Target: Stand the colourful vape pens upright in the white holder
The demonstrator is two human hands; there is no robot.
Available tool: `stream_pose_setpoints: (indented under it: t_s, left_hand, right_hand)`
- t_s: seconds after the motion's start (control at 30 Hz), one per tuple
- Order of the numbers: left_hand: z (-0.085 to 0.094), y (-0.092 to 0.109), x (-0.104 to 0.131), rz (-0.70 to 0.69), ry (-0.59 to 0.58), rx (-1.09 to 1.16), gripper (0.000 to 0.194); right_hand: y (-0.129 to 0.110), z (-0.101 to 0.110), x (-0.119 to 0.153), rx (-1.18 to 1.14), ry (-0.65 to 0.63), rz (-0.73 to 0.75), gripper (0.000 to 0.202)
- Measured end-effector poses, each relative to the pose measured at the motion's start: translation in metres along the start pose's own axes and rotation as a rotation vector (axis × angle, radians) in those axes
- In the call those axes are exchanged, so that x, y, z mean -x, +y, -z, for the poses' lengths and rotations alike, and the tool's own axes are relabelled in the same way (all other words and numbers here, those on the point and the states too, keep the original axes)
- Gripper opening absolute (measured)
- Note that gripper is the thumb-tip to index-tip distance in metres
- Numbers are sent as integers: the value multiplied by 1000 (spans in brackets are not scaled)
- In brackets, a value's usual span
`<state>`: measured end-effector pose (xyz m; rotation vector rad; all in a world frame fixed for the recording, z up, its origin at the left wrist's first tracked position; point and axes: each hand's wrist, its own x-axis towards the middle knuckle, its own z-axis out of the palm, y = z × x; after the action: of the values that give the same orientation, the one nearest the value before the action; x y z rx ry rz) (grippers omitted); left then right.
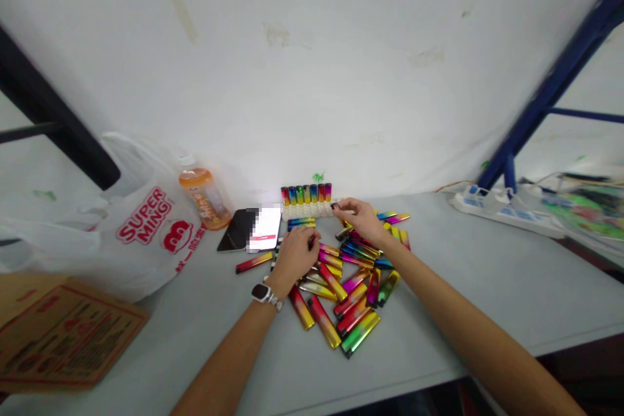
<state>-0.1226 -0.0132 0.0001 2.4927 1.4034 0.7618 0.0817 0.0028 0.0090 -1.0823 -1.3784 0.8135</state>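
Note:
Against the wall stands a pale rack [307,210] with a row of several upright coloured lighters [307,194] along its back. At its right end is my right hand [359,216], fingers pinched round a lighter whose dark top shows. My left hand [297,252], with a watch on the wrist, is over the left part of the pile, its fingers curled on a dark-ended thing, probably a lighter, mostly hidden. Many shiny lighters [325,322] in red, yellow, green, blue and purple lie loose in front of the rack and between my arms.
To the left are a tablet [238,230], a phone with a lit screen [266,227], an orange drink bottle [205,198], a white plastic bag [146,234] and a cardboard box [68,338]. A power strip [507,211] lies at the right, beside a blue metal post [541,91].

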Motion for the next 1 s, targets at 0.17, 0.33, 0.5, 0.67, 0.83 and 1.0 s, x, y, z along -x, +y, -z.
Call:
stream_pose_setpoints:
  t_s: [0.17, 0.33, 0.5, 0.67, 0.83, 1.0]
  left_hand:
    - [-1, -1, -1, 6, -10, -7, 18]
    - [-1, -1, -1, 11, -2, 10, 18]
    - [1, 0, 1, 3, -1, 16, 18]
    - [1, 0, 0, 3, -1, 13, 18]
    - [0, -1, 0, 9, -9, 3, 18]
    - [0, -1, -1, 8, -10, 15, 18]
  right_hand:
    - [-1, 24, -36, 380, -34, 106, 11]
    - [-3, 32, -67, 534, -87, 205, 12]
    - [9, 36, -88, 700, -179, 264, 13]
    - [17, 36, -99, 736, -216, 277, 12]
    - [15, 35, -102, 692, -243, 254, 12]
    - [8, 39, -107, 750, -290, 287, 12]
